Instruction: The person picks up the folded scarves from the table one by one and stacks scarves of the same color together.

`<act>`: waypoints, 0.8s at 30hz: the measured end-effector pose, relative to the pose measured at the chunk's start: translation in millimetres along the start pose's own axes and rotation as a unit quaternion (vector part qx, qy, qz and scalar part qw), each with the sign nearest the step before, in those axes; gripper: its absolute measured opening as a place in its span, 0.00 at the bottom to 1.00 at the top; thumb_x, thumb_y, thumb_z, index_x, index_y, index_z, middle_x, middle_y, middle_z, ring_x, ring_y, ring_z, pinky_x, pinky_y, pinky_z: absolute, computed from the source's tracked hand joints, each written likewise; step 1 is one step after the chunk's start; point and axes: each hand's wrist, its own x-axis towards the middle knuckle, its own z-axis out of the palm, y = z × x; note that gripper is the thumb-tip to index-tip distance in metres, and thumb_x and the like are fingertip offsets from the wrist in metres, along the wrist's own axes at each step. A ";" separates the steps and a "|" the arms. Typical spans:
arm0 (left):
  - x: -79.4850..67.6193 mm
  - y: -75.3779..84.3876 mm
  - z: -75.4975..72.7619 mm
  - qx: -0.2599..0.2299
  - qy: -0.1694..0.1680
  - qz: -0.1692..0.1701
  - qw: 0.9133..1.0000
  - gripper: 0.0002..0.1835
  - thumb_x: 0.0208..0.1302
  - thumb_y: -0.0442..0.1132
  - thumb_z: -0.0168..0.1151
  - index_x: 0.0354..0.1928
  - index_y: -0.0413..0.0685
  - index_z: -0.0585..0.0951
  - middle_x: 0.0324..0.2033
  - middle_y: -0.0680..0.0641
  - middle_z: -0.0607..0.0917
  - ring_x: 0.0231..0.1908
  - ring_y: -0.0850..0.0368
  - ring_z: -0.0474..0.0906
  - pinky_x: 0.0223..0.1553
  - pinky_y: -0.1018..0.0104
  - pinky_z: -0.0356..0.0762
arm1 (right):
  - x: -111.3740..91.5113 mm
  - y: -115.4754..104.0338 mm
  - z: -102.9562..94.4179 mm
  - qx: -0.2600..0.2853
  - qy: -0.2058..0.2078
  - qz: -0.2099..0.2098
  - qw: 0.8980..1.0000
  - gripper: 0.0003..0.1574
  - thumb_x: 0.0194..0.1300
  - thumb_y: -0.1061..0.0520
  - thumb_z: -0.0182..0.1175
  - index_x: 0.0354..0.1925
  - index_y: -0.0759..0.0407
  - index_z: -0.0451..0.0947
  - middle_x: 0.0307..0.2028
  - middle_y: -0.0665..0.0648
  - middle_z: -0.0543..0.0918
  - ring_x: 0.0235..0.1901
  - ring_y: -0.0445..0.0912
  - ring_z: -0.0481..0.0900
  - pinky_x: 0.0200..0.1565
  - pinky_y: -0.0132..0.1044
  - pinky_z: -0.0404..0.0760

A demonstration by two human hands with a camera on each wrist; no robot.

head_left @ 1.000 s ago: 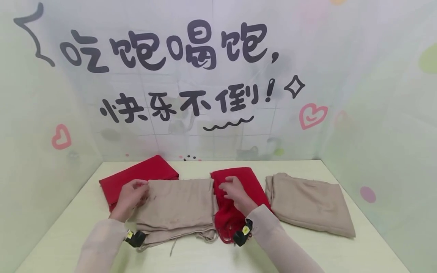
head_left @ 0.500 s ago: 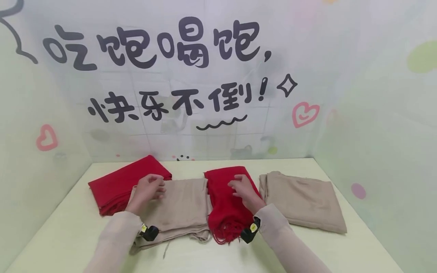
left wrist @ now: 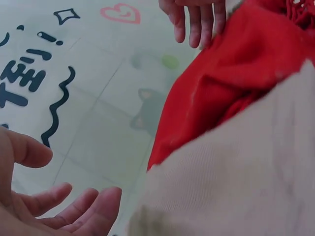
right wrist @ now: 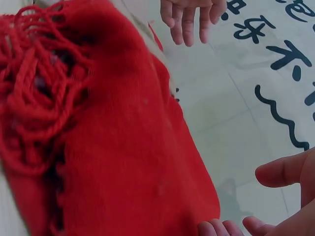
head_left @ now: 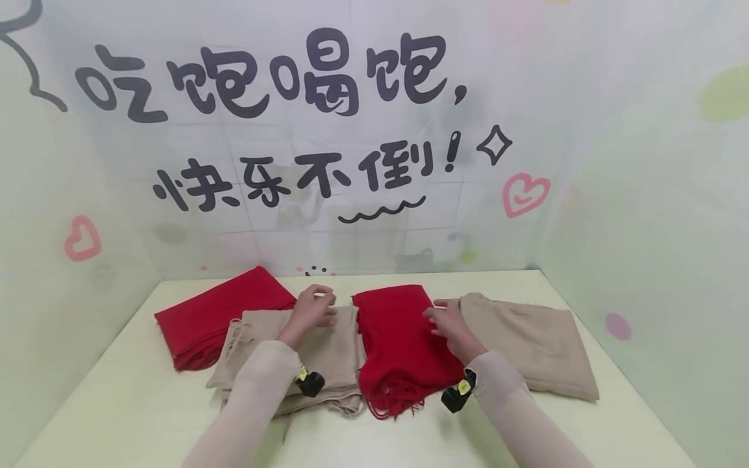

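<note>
Four-cornered folded scarves lie in a row. My left hand (head_left: 310,313) hovers over the beige fringed scarf (head_left: 339,357) left of centre, its fingers loosely bent around nothing. To its right is a folded red scarf (head_left: 398,325), with its fringe bunched at the front. My right hand (head_left: 453,328) is over that scarf's right edge, near the beige scarf (head_left: 532,344) on the far right. In the right wrist view, the fingers (right wrist: 280,172) of my right hand are spread beside the red scarf (right wrist: 133,128). The left wrist view shows my left hand (left wrist: 54,191) relaxed, gripping nothing.
Another folded red scarf (head_left: 222,312) lies at the back left, partly beneath the left beige one. All rest on a pale table (head_left: 117,403). A printed sheet (head_left: 281,247) with large characters stands behind, with pale walls at both sides.
My left hand has moved right, from the left edge of the beige scarf to above its right part. My right hand has shifted right across the red scarf. The head view has turned slightly right.
</note>
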 end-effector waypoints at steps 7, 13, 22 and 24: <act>2.7 7.6 36.8 -0.029 -0.024 0.012 0.999 0.22 0.67 0.41 0.48 0.60 0.38 0.66 0.51 0.32 0.76 0.44 0.45 0.79 0.38 0.62 0.83 | 4.8 7.4 -27.5 0.023 0.018 -0.015 0.999 0.22 0.64 0.64 0.49 0.53 0.73 0.58 0.26 0.54 0.70 0.22 0.41 0.67 0.24 0.28 0.68; 3.4 17.0 58.0 -0.040 -0.043 0.017 0.998 0.22 0.67 0.40 0.48 0.61 0.39 0.67 0.53 0.34 0.76 0.47 0.44 0.78 0.35 0.63 0.83 | 0.6 11.3 -46.7 0.022 0.023 -0.027 0.999 0.32 0.64 0.65 0.48 0.63 0.78 0.53 0.29 0.56 0.73 0.22 0.37 0.68 0.23 0.25 0.68; 1.6 23.6 100.5 -0.080 -0.089 0.025 0.992 0.24 0.67 0.42 0.52 0.62 0.39 0.66 0.54 0.38 0.75 0.49 0.44 0.78 0.39 0.61 0.83 | -8.5 21.9 -83.0 -0.004 0.045 0.002 0.999 0.38 0.65 0.62 0.45 0.67 0.77 0.45 0.57 0.73 0.64 0.50 0.54 0.69 0.37 0.29 0.76; 0.9 22.6 108.0 -0.083 -0.100 0.026 0.991 0.25 0.67 0.42 0.53 0.63 0.39 0.66 0.54 0.38 0.74 0.49 0.46 0.77 0.41 0.61 0.83 | -8.5 25.5 -88.1 -0.011 0.053 0.004 0.999 0.38 0.65 0.62 0.46 0.67 0.77 0.45 0.57 0.74 0.65 0.52 0.55 0.69 0.39 0.31 0.78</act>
